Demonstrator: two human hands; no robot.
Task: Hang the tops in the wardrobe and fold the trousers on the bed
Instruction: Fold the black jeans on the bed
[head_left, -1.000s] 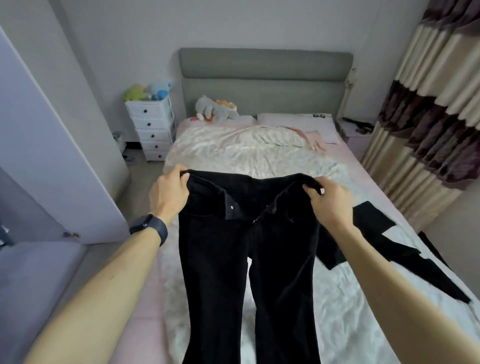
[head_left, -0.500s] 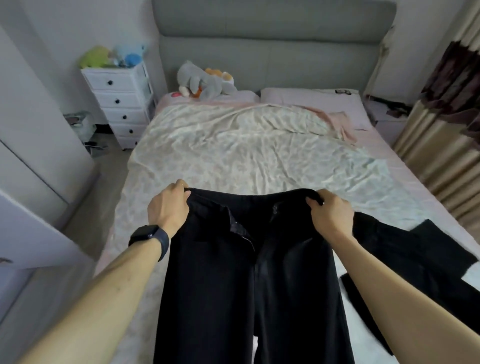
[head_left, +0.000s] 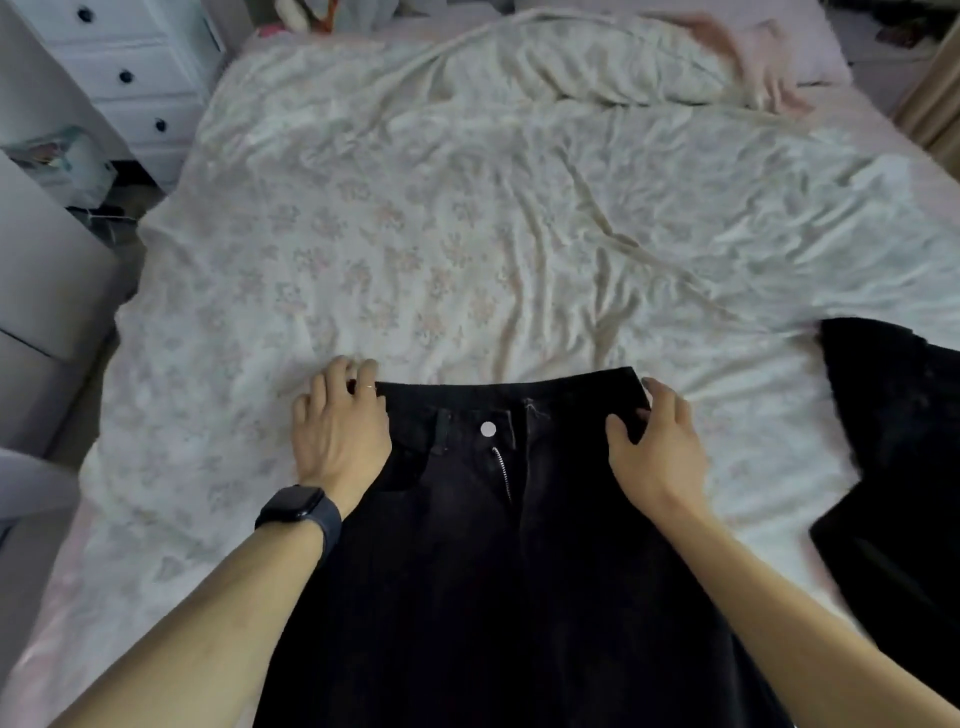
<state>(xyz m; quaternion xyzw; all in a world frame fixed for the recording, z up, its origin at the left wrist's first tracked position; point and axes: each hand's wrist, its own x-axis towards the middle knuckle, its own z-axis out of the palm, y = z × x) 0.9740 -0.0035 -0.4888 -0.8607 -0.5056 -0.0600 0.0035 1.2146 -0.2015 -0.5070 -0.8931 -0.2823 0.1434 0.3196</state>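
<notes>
The black trousers (head_left: 493, 571) lie flat on the near part of the bed (head_left: 467, 234), with the waistband at the far end. The left hand (head_left: 340, 431) covers the waistband's left corner, and I cannot tell whether it grips. The right hand (head_left: 657, 447) pinches the right corner, thumb on top. Another black garment (head_left: 898, 441) lies to the right.

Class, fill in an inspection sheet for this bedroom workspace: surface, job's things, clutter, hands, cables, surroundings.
Surface: bed, its floral sheet rumpled.
Job's things: black trousers lie flat on the sheet, front side up, waistband away from the person.
Clutter: second black garment at the bed's right edge.
Hands: left hand holds the waistband's left corner; right hand pinches the right corner, thumb on top.
Cables: nothing seen.
Surroundings: white chest of drawers far left; pink pillow far right.
</notes>
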